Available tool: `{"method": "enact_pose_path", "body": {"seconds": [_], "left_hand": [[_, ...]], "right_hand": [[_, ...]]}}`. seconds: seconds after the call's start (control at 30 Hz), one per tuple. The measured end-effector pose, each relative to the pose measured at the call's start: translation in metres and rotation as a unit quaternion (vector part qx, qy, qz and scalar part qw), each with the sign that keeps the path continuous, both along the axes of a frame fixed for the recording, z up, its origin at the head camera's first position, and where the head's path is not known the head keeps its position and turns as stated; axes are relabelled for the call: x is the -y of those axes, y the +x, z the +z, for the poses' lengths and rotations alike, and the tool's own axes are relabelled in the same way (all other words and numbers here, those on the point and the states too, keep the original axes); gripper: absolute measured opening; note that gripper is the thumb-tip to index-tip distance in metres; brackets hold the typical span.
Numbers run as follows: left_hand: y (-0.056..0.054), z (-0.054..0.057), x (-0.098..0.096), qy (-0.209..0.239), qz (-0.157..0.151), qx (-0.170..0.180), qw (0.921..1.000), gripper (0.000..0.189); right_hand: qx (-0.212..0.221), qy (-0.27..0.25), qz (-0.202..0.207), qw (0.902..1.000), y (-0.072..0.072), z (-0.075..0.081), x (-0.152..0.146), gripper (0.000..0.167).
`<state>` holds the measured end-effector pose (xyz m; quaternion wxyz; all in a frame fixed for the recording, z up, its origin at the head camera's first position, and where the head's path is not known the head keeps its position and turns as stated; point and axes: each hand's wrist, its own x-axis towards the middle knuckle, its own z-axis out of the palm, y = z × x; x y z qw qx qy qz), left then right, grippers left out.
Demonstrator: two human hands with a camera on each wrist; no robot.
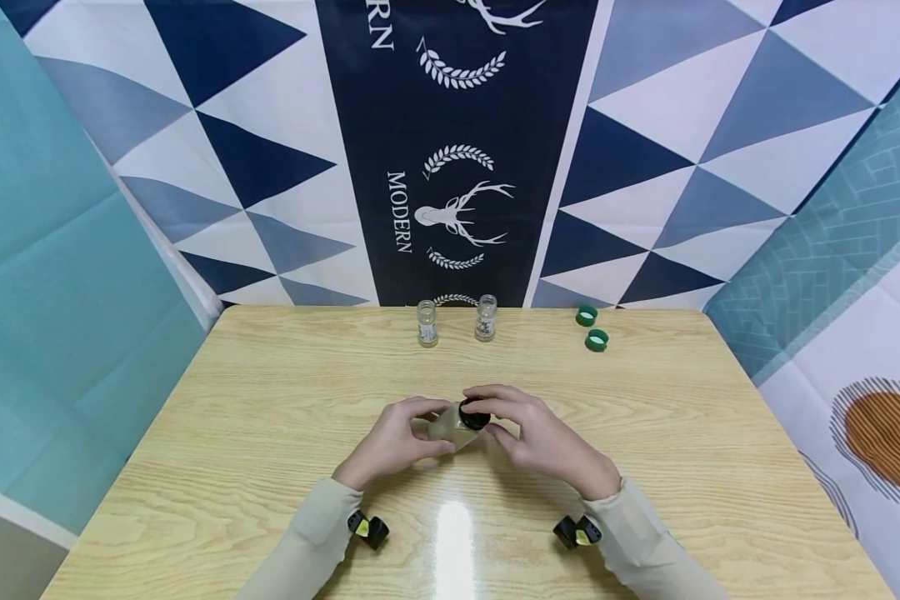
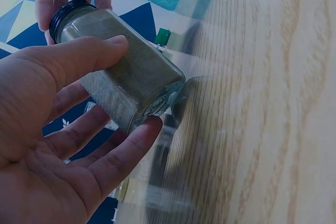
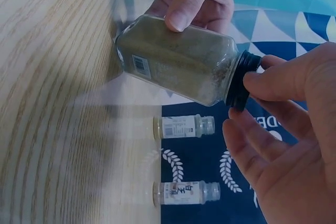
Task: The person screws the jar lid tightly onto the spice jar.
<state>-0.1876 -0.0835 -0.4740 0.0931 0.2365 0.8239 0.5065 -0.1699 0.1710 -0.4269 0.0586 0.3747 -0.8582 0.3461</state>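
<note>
Near the middle of the table, my left hand [image 1: 396, 437] holds a clear glass spice jar [image 3: 173, 61] by its body, with the thumb across one side. The jar is filled with brownish-green powder and leans to the right, with its base close over the wood. A small barcode label [image 3: 140, 65] shows on one face. My right hand [image 1: 536, 432] grips the black screw lid [image 3: 243, 80] between thumb and fingers. In the left wrist view, the lid [image 2: 71, 15] sits on the jar's neck.
Two small glass bottles without caps, a left one [image 1: 427, 325] and a right one [image 1: 485, 320], stand at the table's back edge. Farther right lie two green caps [image 1: 587, 316]. A patterned cloth [image 1: 450, 125] hangs behind the wooden table [image 1: 285, 392].
</note>
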Motion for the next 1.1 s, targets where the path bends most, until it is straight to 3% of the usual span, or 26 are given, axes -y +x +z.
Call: {"method": "enact_pose_path", "body": {"seconds": [0.4,1.1], "left_hand": [[0.0001,-0.0006,-0.0006,-0.002,0.003,-0.004,1.0,0.052],[-0.0017,-0.0038,0.0005,-0.004,0.006,-0.023,0.9997,0.052]], "right_hand": [[-0.009,-0.005,0.001,0.9999,-0.0015,-0.003,-0.0016,0.041],[0.031,0.012,0.004,0.9994,-0.0027,-0.0008,-0.0013,0.036]]}}
